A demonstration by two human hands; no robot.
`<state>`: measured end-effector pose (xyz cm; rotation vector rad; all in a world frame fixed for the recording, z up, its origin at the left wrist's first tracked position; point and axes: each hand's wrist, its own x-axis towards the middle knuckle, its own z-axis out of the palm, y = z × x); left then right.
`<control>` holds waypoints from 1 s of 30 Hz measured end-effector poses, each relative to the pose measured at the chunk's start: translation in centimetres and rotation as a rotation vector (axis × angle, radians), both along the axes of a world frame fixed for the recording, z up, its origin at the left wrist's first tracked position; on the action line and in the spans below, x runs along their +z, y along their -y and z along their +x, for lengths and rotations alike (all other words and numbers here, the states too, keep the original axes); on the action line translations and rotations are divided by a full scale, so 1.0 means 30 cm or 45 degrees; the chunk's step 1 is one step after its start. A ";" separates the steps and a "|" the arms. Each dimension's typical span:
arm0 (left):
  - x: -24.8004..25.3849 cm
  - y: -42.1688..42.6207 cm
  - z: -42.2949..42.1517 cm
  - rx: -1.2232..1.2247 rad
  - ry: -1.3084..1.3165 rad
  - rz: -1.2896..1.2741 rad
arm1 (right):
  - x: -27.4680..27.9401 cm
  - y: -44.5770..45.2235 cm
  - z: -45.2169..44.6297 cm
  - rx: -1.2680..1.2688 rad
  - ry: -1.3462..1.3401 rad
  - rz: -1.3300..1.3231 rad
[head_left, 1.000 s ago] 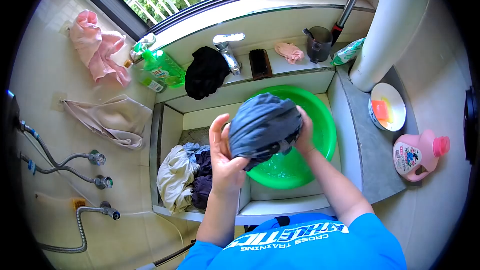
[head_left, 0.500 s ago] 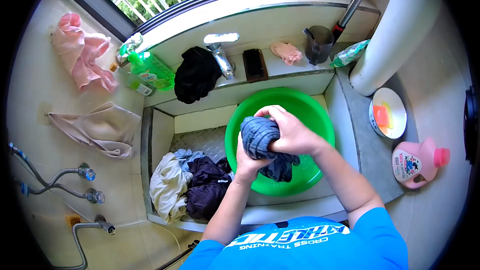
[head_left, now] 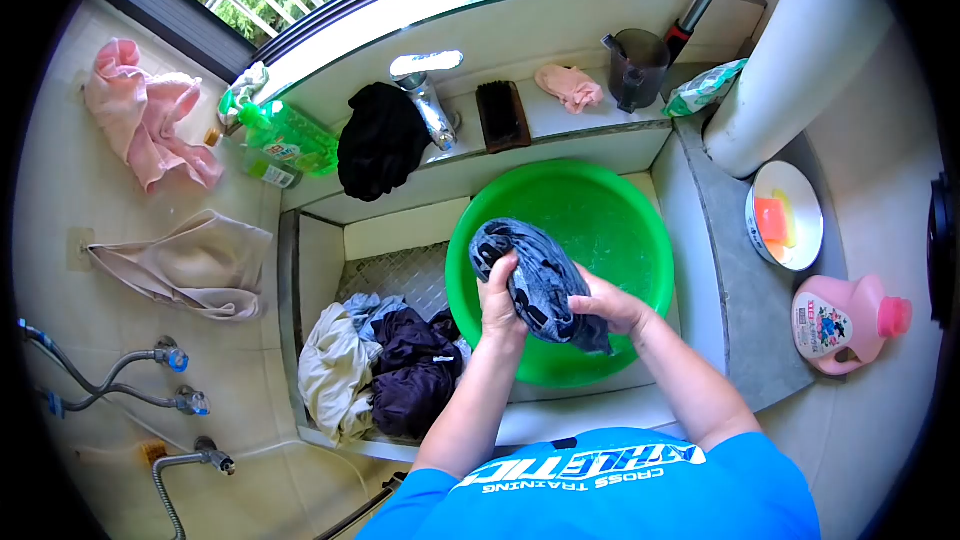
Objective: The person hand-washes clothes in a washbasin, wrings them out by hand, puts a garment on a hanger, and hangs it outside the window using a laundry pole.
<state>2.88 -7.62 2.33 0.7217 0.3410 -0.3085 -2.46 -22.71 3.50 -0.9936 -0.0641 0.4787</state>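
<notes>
A bunched grey-blue garment point(head_left: 540, 285) with dark patches is held above a green basin point(head_left: 625, 200). My left hand point(head_left: 502, 302) is closed on its left side, the thumb lying over the cloth. At the garment's right side, my right hand point(head_left: 612, 306) has its thumb across the fabric; some of its fingers are hidden by the cloth. A little water shows in the basin, which stands in a tiled sink point(head_left: 690, 210). Left of it in the sink lie a cream garment point(head_left: 335, 370) and a dark purple garment point(head_left: 412, 370).
Along the back ledge are a green soap bottle point(head_left: 300, 140), a black cloth point(head_left: 382, 145), a faucet point(head_left: 430, 110), a brush point(head_left: 502, 115), a pink cloth point(head_left: 568, 87) and a dark cup point(head_left: 638, 68). At right are a soap bowl point(head_left: 800, 202) and a pink detergent jug point(head_left: 840, 320).
The garment has gone from a tight roll to a looser, longer bundle. My right hand has moved from its top down to its right side; my left hand still grips it.
</notes>
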 end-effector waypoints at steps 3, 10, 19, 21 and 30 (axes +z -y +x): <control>-0.011 0.023 -0.009 0.101 0.121 0.718 | -0.022 -0.039 -0.047 -0.031 -0.257 -0.054; 0.001 0.017 0.024 -0.076 0.482 1.385 | 0.043 -0.064 -0.036 -0.001 -0.356 -0.069; -0.040 -0.151 0.088 -0.494 0.117 -0.301 | 0.184 -0.048 -0.095 0.217 -0.665 1.296; -0.030 -0.123 0.103 -0.412 0.135 -0.328 | 0.172 -0.078 -0.103 0.340 -0.693 1.416; 0.201 -0.145 0.143 -0.869 0.443 -0.364 | 0.189 -0.072 -0.112 0.297 -0.464 0.659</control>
